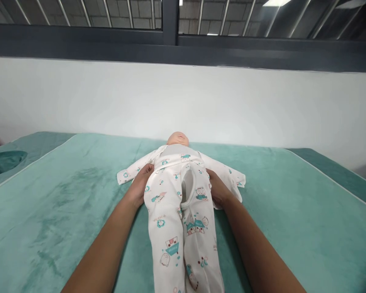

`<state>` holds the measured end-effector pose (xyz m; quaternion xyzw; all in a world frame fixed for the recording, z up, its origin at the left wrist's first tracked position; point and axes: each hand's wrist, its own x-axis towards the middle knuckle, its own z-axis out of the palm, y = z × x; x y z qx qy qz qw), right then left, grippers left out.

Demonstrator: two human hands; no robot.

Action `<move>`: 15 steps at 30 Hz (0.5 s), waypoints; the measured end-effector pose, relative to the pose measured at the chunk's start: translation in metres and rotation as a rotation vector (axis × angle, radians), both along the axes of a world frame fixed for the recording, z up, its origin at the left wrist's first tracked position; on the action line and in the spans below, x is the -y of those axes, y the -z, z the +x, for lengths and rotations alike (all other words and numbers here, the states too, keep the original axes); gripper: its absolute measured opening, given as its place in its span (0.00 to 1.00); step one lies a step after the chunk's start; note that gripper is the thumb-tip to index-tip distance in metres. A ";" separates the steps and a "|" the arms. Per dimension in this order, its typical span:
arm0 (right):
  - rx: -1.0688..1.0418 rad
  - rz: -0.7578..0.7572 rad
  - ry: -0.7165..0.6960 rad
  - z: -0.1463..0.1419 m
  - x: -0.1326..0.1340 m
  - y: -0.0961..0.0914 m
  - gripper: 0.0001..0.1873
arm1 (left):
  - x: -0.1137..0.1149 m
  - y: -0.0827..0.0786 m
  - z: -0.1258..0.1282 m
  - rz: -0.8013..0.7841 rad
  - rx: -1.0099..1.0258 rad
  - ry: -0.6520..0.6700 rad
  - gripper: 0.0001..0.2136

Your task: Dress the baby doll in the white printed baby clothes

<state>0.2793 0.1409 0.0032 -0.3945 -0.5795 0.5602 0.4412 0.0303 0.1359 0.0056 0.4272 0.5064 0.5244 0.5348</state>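
A baby doll (pixel 178 138) lies on its back on the green bed cover, head toward the wall. It has on a white printed top (pixel 222 167) with the sleeves spread out to both sides. White printed baby trousers (pixel 166 203) with an open crotch cover its hips and legs, their waistband up over the top's lower part. At the left side of the waist, my left hand (pixel 142 183) has its fingers curled closed on the trousers' edge. My right hand (pixel 217 187) grips the opposite side of the waist, its fingertips partly hidden by the cloth.
The green plush cover (pixel 79 211) spreads across the bed, with pale piping near both sides. A white wall (pixel 177 101) stands right behind the doll's head. Above it runs a dark window frame (pixel 171 51) with metal bars beyond. A darker green rounded piece (pixel 6 162) lies at far left.
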 end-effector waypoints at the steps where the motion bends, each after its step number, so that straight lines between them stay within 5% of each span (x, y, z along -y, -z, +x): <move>1: -0.006 -0.001 -0.003 0.001 -0.001 0.001 0.15 | 0.000 -0.001 0.000 0.017 -0.012 -0.002 0.13; 9: 0.081 0.109 0.084 0.004 -0.009 0.008 0.11 | 0.001 -0.002 0.002 0.134 -0.208 -0.060 0.10; 15: 0.162 0.211 0.268 0.003 -0.022 0.011 0.05 | -0.007 0.006 0.001 0.173 -0.362 -0.273 0.10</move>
